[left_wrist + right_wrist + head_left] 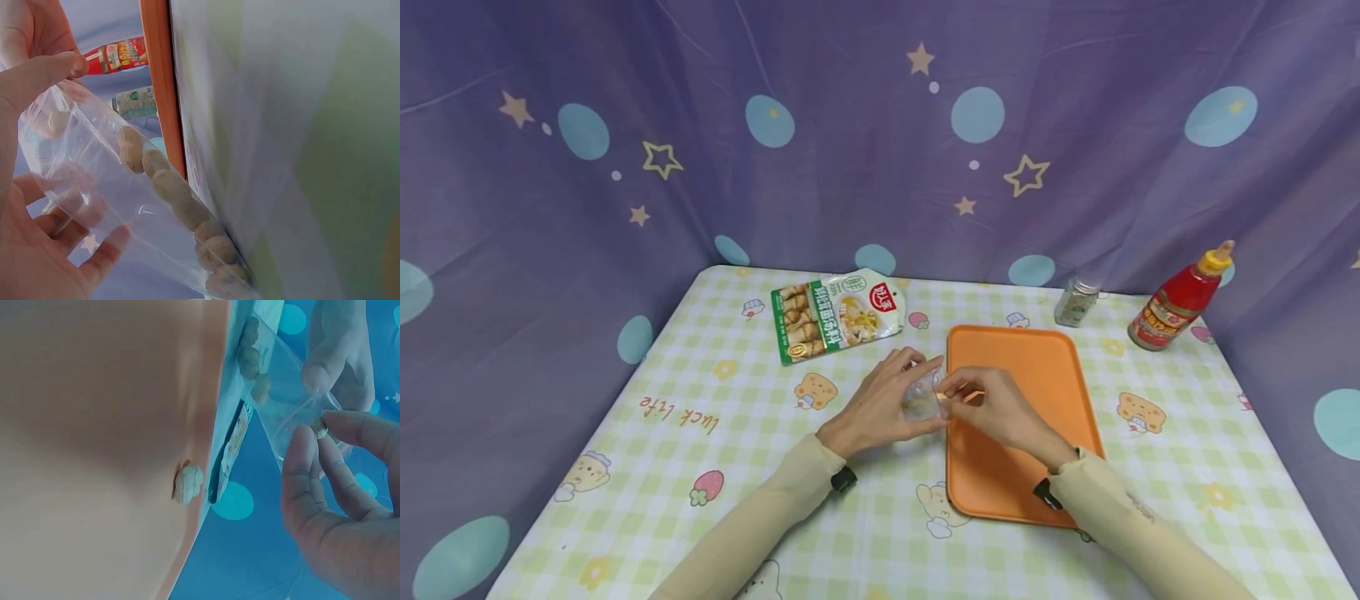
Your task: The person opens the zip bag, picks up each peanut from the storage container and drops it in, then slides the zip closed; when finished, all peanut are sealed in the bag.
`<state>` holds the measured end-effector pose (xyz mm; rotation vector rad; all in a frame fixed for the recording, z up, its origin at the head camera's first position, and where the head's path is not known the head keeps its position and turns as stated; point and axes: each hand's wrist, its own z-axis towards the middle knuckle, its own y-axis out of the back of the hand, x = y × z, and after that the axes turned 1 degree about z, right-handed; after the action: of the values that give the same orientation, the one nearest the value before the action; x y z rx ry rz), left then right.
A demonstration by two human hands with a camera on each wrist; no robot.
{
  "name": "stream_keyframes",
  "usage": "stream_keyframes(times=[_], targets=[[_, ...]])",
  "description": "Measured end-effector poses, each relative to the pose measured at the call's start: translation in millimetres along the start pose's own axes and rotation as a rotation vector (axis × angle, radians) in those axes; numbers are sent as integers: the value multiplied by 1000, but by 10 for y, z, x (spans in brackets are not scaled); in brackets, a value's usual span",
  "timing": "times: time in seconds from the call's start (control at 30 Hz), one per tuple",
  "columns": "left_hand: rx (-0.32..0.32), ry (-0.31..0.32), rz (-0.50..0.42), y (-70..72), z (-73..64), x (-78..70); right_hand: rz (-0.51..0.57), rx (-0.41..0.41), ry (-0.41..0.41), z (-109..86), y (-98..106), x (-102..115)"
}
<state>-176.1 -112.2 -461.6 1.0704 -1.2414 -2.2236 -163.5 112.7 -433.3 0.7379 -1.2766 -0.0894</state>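
My left hand [880, 404] holds a clear, thin plastic container [156, 212] between thumb and fingers, beside the orange tray [1022, 492]. Several unshelled peanuts [178, 197] lie in a row along its lower side, seen through the plastic. Reaching over the tray's left edge, my right hand [996, 408] meets the container's mouth. Its thumb and fingertips pinch a peanut [319, 429] there, mostly covered by the fingers. One loose peanut [188, 484] rests on the tray near its rim in the right wrist view.
A green-and-white food packet [838, 317] lies flat behind my left hand. Behind the tray's right side stands a small seasoning jar [1077, 302]; farther right is a red sauce bottle [1176, 304] with a yellow cap. A checked cloth [775, 400] covers the table, with a purple curtain [865, 167] behind.
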Motion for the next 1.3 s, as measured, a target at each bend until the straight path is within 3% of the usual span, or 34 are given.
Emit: stream_keyframes(times=[0.27, 0.6, 1.0, 1.3], targets=[[1, 3, 25, 8, -1, -5, 17, 19, 6, 37, -24, 25], [7, -3, 6, 26, 18, -7, -24, -10, -16, 66, 96, 0], [15, 7, 24, 34, 8, 2, -127, -45, -73, 169, 240, -283], [21, 17, 29, 33, -8, -9, -118, -36, -130, 234, 268, -510]])
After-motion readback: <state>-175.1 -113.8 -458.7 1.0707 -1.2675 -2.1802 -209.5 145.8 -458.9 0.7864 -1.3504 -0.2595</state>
